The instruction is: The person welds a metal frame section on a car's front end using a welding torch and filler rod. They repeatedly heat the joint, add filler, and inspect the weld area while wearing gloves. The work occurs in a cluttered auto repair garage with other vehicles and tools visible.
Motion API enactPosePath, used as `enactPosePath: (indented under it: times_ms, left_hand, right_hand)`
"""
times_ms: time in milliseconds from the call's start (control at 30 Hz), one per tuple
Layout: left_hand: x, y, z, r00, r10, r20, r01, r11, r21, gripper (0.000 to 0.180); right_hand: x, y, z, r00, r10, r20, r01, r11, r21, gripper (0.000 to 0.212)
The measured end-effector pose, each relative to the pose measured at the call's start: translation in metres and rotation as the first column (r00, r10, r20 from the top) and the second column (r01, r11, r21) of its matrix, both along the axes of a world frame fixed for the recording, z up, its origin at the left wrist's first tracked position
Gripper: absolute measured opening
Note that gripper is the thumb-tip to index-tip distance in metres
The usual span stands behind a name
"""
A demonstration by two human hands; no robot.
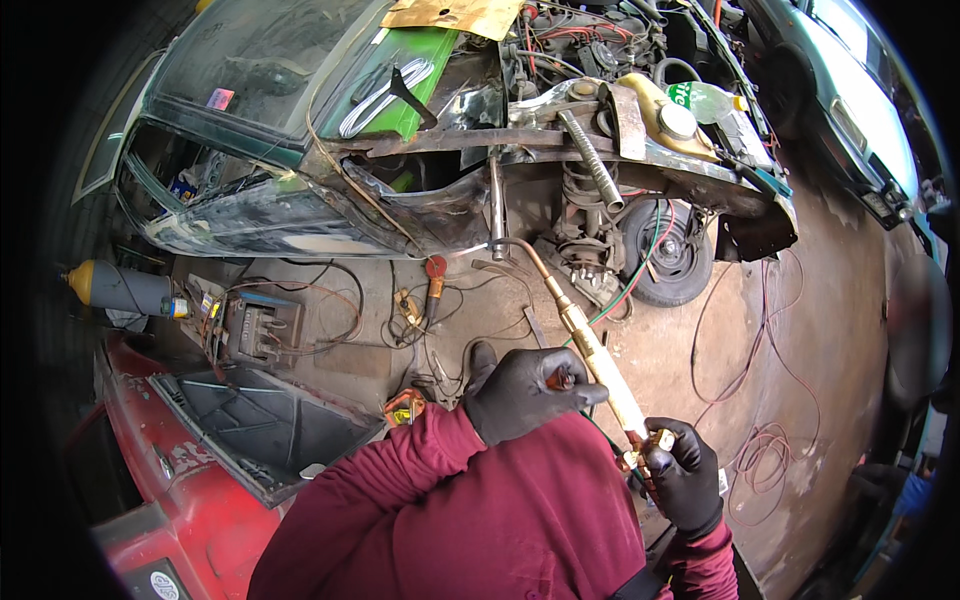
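Observation:
A brass gas welding torch (pixel 603 368) with a thin, bent copper tip slants across in front of me. Its tip reaches up toward the open wheel arch of a dark green car body (pixel 330 215); I see no flame. My right hand (pixel 685 475), in a black glove, is closed round the valve end, its fingers at a brass knob. Beside the torch's middle, my left hand (pixel 525 390), also gloved in black, is curled round a small reddish-brown object (pixel 560 378), whose kind I cannot make out. Most of that object is hidden in the fist.
A loose wheel (pixel 668 255) leans by the bare suspension (pixel 585 215). Red and green hoses (pixel 765 455) loop over the floor at right. An angle grinder (pixel 434 285), cables and a grey-yellow gas cylinder (pixel 120 288) lie at left. A red car part (pixel 190 500) is at lower left.

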State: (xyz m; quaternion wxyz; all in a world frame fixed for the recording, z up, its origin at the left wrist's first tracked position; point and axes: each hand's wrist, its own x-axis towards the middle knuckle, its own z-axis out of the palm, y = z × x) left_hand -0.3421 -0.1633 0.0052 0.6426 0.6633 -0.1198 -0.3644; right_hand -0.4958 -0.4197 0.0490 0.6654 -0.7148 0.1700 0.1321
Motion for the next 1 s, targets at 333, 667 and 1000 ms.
enactPosePath:
  times_ms: [333, 667, 1000]
  left_hand:
    - [-0.009, -0.029, 0.014, 0.385, -0.100, 0.917, 0.319, 0.947, -0.031, 0.071]
    - [-0.021, -0.035, 0.010, 0.261, -0.156, 0.953, 0.331, 0.942, 0.063, 0.066]
    - [-0.022, -0.036, 0.010, 0.272, -0.123, 0.955, 0.334, 0.942, 0.026, 0.067]
  right_hand:
    - [0.006, -0.008, 0.016, 0.997, -0.058, 0.057, 0.062, 0.995, -0.075, 0.049]
    - [0.002, -0.006, 0.021, 0.993, -0.075, 0.090, 0.082, 0.994, -0.073, 0.047]
    - [-0.002, -0.007, 0.017, 0.991, -0.089, 0.097, 0.096, 0.993, -0.066, 0.050]
